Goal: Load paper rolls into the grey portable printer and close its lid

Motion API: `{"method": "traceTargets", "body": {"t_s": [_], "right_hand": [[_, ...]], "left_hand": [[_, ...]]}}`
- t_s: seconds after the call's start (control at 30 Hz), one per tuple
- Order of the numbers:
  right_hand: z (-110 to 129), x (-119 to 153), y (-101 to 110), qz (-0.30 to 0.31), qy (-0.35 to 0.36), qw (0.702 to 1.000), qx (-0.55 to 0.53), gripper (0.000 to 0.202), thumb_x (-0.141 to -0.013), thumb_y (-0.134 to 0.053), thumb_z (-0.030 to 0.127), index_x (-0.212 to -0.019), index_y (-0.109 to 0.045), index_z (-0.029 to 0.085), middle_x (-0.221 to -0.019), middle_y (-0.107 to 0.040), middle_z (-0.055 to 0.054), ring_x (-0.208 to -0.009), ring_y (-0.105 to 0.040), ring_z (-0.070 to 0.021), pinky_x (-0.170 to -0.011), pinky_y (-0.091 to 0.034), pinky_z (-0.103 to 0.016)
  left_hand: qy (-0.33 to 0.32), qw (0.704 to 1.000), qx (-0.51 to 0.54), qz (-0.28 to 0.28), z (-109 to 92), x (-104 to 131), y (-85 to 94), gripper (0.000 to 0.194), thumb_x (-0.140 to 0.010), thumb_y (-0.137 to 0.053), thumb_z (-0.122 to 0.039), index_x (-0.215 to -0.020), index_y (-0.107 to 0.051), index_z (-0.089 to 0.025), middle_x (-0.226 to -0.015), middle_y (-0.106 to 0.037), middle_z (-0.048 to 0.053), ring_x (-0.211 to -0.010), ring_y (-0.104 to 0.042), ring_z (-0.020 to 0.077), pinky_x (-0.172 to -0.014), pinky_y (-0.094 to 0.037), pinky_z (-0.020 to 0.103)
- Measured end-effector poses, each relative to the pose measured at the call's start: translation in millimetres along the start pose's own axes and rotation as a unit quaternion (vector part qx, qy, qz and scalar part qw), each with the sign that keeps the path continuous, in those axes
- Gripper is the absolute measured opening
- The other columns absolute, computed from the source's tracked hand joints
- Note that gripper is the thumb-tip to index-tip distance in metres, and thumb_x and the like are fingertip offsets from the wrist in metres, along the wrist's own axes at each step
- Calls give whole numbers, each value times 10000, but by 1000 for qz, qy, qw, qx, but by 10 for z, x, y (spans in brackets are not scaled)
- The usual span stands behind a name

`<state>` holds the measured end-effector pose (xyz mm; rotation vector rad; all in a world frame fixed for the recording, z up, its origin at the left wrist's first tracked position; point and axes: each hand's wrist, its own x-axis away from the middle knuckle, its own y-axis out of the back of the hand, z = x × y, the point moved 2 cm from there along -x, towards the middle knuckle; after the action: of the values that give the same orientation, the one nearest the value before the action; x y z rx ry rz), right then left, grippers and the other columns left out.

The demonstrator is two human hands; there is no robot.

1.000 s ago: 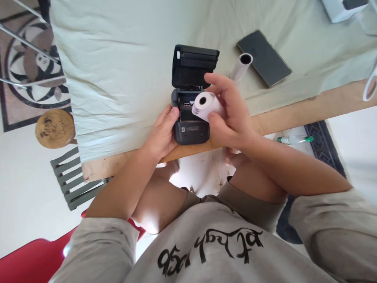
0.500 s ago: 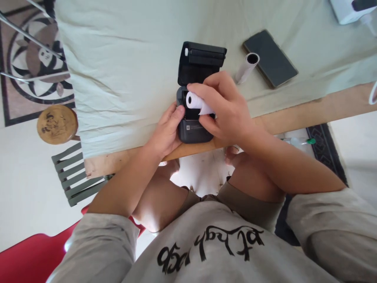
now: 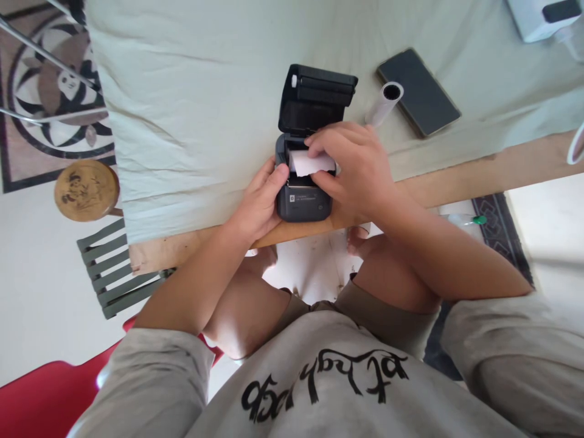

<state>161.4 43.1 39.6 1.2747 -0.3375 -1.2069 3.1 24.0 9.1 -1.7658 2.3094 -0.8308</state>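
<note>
A small dark portable printer [image 3: 303, 205] sits at the table's front edge, its lid [image 3: 316, 100] flipped up and back. My left hand [image 3: 264, 198] grips the printer's left side, thumb on the rim of the paper bay. Inside the bay lies a white paper roll [image 3: 306, 163], its loose torn edge toward me. My right hand [image 3: 353, 167] holds the roll between thumb and fingers at its right end. Behind that hand a second paper roll [image 3: 381, 106] stands tilted on the cloth, its dark core hole showing.
A smartphone [image 3: 420, 91] lies right of the spare roll. A white device [image 3: 542, 18] stands at the far right corner. The pale tablecloth [image 3: 191, 121] leaves a wooden edge [image 3: 483, 161] bare. A round stool [image 3: 86, 190] and slatted green seat [image 3: 112, 267] stand left.
My right hand has lowered the paper roll into the printer's bay, so its round end no longer shows. My left hand stays on the printer.
</note>
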Motion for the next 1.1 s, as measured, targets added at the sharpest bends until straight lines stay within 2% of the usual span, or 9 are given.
{"method": "traceTargets", "body": {"t_s": [0.23, 0.33, 0.4, 0.53, 0.6, 0.7, 0.9, 1.03, 1.1], "right_hand": [[14, 67, 22, -87, 67, 993, -49, 76, -851, -532, 209, -826, -589, 251, -938, -673, -2, -863, -560, -191, -786, -484, -369], [77, 125, 20, -76, 120, 986, -88, 109, -873, -502, 246, -827, -600, 250, -898, -661, -27, -810, -535, -193, -732, -485, -369], [96, 159, 8, -42, 139, 985, -97, 124, -878, -489, 250, -832, -604, 245, -910, -658, -33, -826, -545, -201, -729, -488, -382], [52, 204, 14, -18, 156, 974, -162, 114, -861, -558, 358, -862, -602, 253, -956, -640, -43, -890, -562, -209, -811, -491, -414], [-2, 214, 23, -39, 137, 969, -200, 152, -840, -596, 404, -879, -597, 258, -944, -619, -48, -889, -560, -210, -837, -484, -425], [-82, 223, 13, -70, 72, 980, -171, 186, -843, -590, 394, -934, -582, 232, -976, -566, -69, -911, -540, -227, -865, -462, -466], [-120, 226, -24, -33, 71, 980, -184, 296, -800, -638, 433, -973, -565, 205, -1003, -522, -79, -928, -524, -220, -840, -484, -430], [-276, 163, -15, -133, -47, 938, -316, 154, -833, -599, 347, -865, -489, 243, -883, -488, -21, -816, -502, -157, -726, -486, -314], [-363, 114, -39, -171, -96, 910, -365, 133, -874, -526, 325, -970, -457, 263, -1012, -496, -32, -880, -519, -147, -717, -493, -285]], "left_hand": [[-10, 1000, -14, -10, 19, -2, 5, 296, -871, -584, -431, -1039, -572, -188, -1097, -677, 48, -1186, -582, 240, -946, -522, 338], [-34, 999, -7, 2, 37, -15, 28, 312, -838, -610, -441, -1067, -569, -233, -1117, -669, 30, -1184, -574, 248, -923, -535, 343], [-48, 999, -15, 9, 40, -16, 36, 451, -799, -671, -378, -1212, -505, -306, -1160, -651, -4, -1142, -595, 228, -889, -540, 327], [-39, 997, -58, -9, 20, 7, 3, 955, -719, -753, -236, -1460, -173, -401, -1287, -582, -16, -1144, -601, 212, -915, -520, 335], [-45, 997, -69, -10, -1, 20, -27, 1015, -683, -782, -238, -1478, -164, -363, -1337, -556, 5, -1210, -560, 236, -973, -495, 346], [-51, 996, -75, -1, -17, 30, -52, 1011, -654, -803, -245, -1468, -212, -351, -1382, -527, 17, -1254, -522, 265, -981, -494, 350], [-46, 995, -85, -5, -9, 31, -32, 960, -674, -790, -269, -1457, -241, -359, -1403, -508, 20, -1264, -517, 279, -961, -513, 357], [-40, 994, -97, 4, -2, 34, -27, 990, -661, -807, -268, -1461, -230, -355, -1391, -522, 14, -1243, -532, 293, -931, -522, 343], [-45, 994, -104, 10, -4, 37, -30, 983, -650, -814, -276, -1452, -250, -355, -1399, -517, 14, -1259, -522, 286, -951, -513, 333]]}}
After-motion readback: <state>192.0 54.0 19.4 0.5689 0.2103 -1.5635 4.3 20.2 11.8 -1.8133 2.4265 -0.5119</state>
